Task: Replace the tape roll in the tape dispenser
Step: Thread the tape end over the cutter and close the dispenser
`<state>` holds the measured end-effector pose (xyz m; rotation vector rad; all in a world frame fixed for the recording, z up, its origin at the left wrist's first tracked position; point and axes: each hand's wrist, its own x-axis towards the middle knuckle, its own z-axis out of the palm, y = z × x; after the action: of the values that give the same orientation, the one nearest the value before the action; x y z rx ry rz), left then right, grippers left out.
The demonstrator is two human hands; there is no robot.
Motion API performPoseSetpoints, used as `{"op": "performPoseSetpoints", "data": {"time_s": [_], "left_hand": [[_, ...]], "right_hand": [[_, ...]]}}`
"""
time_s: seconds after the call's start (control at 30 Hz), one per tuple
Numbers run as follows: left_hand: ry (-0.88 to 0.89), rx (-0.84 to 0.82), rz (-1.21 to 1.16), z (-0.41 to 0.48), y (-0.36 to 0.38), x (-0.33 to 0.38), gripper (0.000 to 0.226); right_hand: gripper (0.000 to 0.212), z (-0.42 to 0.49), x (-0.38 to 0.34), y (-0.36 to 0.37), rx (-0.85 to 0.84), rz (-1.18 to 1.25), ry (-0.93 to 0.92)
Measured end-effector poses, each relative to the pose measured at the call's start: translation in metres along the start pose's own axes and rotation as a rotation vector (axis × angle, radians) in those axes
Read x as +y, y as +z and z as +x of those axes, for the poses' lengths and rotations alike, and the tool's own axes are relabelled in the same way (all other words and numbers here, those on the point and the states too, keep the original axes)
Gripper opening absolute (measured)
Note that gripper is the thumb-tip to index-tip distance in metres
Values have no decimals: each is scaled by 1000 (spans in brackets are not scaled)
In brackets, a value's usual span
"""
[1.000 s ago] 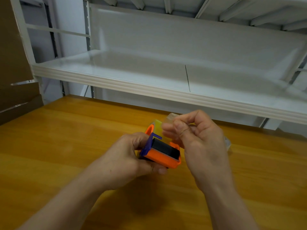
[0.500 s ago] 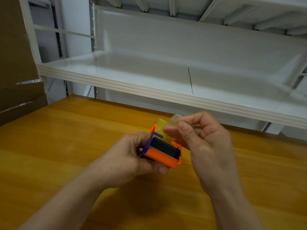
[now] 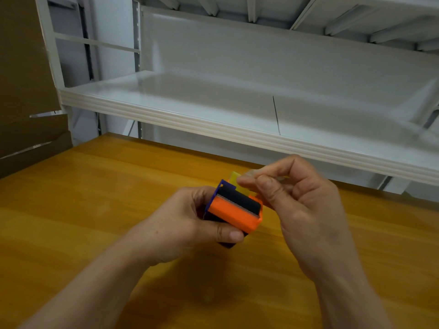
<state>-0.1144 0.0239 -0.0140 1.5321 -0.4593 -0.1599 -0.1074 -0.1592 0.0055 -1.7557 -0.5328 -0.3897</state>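
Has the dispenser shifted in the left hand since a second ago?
Cannot tell about place, since the camera moved too. But the dispenser has turned in the left hand: its orange front faces up more, judged against the table.

dispenser (image 3: 234, 213): orange, purple, black | table (image 3: 95, 210): amber wood | shelf (image 3: 213, 119): white

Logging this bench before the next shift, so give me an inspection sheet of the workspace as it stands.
Surface: wooden table, glossy.
Job's things: orange and purple tape dispenser held above the table; clear tape end pinched; roll hidden.
Clutter: nothing seen.
Grippers: left hand grips the dispenser; right hand pinches the tape end.
Cables: nothing seen.
Surroundings: white metal shelf behind; cardboard at left.
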Motion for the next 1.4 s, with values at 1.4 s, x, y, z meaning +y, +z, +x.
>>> {"op": "performPoseSetpoints", "data": {"time_s": [1.4], "left_hand": [[18, -33, 22, -1, -1, 1, 27]], "right_hand": [[11, -4, -7, -22, -233, -209, -159]]}}
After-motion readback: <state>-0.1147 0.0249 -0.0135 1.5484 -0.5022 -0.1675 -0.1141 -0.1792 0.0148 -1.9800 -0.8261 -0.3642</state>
